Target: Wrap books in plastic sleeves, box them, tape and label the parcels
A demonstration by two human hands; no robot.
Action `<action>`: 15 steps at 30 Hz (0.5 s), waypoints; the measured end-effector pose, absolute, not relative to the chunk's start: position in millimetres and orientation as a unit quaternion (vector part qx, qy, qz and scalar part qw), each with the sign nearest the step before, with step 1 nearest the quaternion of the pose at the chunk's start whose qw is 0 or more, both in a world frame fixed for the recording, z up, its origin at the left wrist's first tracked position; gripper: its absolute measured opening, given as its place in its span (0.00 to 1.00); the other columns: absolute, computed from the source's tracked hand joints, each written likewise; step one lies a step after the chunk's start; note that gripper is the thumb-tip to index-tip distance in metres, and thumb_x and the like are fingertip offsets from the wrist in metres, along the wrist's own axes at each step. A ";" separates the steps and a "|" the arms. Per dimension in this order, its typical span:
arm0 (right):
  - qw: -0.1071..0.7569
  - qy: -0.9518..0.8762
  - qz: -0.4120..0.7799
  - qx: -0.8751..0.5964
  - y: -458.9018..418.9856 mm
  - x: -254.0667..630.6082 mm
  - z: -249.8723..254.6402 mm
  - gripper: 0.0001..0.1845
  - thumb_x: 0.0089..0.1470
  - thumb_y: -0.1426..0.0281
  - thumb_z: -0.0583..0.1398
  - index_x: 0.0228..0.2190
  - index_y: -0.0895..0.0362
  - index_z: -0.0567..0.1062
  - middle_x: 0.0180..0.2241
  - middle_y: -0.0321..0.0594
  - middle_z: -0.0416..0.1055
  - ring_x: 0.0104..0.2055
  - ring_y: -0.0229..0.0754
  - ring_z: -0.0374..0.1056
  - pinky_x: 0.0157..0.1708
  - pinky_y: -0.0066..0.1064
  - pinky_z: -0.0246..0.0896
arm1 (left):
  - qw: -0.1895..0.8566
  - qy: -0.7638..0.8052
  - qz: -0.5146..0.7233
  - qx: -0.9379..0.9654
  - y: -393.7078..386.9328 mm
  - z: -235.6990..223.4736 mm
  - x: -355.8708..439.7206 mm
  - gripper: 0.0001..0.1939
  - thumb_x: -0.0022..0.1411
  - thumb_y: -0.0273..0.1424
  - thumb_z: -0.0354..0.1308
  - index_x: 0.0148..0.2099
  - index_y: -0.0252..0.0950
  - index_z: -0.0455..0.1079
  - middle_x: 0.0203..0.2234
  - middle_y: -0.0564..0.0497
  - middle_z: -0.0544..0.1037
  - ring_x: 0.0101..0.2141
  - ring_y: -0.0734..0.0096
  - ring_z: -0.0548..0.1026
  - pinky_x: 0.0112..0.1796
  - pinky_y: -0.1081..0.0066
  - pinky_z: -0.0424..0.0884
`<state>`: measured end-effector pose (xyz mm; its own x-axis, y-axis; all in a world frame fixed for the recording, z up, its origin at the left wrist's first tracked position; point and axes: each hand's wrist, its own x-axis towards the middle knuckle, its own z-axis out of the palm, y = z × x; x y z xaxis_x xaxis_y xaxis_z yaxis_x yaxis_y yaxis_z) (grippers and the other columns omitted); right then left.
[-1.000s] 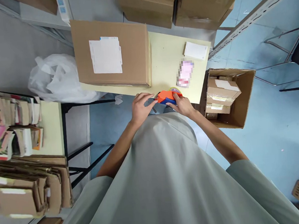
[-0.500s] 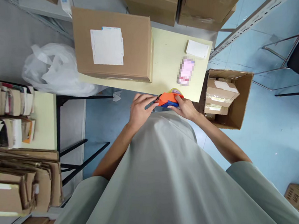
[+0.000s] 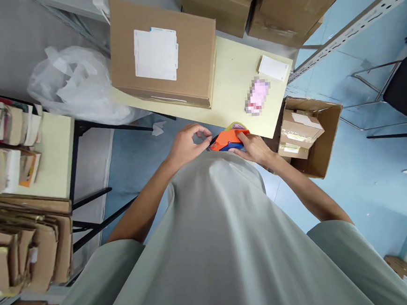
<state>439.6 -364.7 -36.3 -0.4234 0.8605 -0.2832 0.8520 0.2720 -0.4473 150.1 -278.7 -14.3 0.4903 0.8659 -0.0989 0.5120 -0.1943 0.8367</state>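
Note:
An orange and blue tape gun (image 3: 225, 140) with a yellowish roll of tape (image 3: 235, 125) is held at waist height, just off the near edge of the table. My right hand (image 3: 256, 148) wraps round its right end, the thumb lying on the orange part. By the dark front tip of the tape gun, my left hand (image 3: 189, 145) is closed in a pinch of thumb and forefinger. Whatever is between those fingertips is too small to make out. Beyond the hands, a closed cardboard box (image 3: 163, 52) bearing a white label (image 3: 156, 54) stands on the table.
The pale yellow table (image 3: 230, 70) also bears white cards (image 3: 273, 67) and a blurred pink item (image 3: 257, 95). An open carton (image 3: 325, 147) with smaller boxes sits at right. White plastic bags (image 3: 75, 87), books (image 3: 9, 123) and flattened cardboard (image 3: 44, 249) lie left.
My left hand has shifted slightly left, and its fingers have curled into a pinch at the tape gun's tip. My right hand keeps its hold. The view has swung a little.

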 end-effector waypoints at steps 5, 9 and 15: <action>-0.086 -0.778 0.283 -0.554 -346.1 423.2 -27.1 0.43 0.78 0.41 0.40 0.67 0.65 0.63 0.46 0.61 0.84 0.46 0.65 0.81 0.45 0.45 0.70 | 0.503 0.511 0.231 0.658 -269.9 -56.9 148.9 0.14 0.68 0.44 0.70 0.40 0.39 0.83 0.35 0.48 0.86 0.33 0.65 0.75 0.37 0.65 0.73; -0.146 -0.765 0.273 -0.565 -328.9 420.0 -26.1 0.42 0.79 0.43 0.43 0.69 0.66 0.63 0.47 0.63 0.84 0.50 0.67 0.82 0.49 0.47 0.70 | 0.522 0.525 0.241 0.627 -258.2 -88.8 150.9 0.13 0.64 0.43 0.71 0.38 0.38 0.83 0.31 0.49 0.84 0.30 0.67 0.73 0.34 0.67 0.70; -0.181 -0.759 0.243 -0.576 -317.1 431.3 -11.3 0.42 0.79 0.43 0.43 0.71 0.67 0.62 0.52 0.66 0.84 0.53 0.68 0.82 0.49 0.45 0.68 | 0.547 0.528 0.257 0.597 -241.7 -113.6 170.0 0.11 0.60 0.39 0.72 0.37 0.36 0.83 0.24 0.53 0.78 0.26 0.70 0.67 0.30 0.69 0.64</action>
<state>431.3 -317.1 -11.3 -0.2718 0.7867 -0.5543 0.9623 0.2189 -0.1613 170.0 -241.7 -113.6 0.3095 0.9116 -0.2706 0.3495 0.1557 0.9239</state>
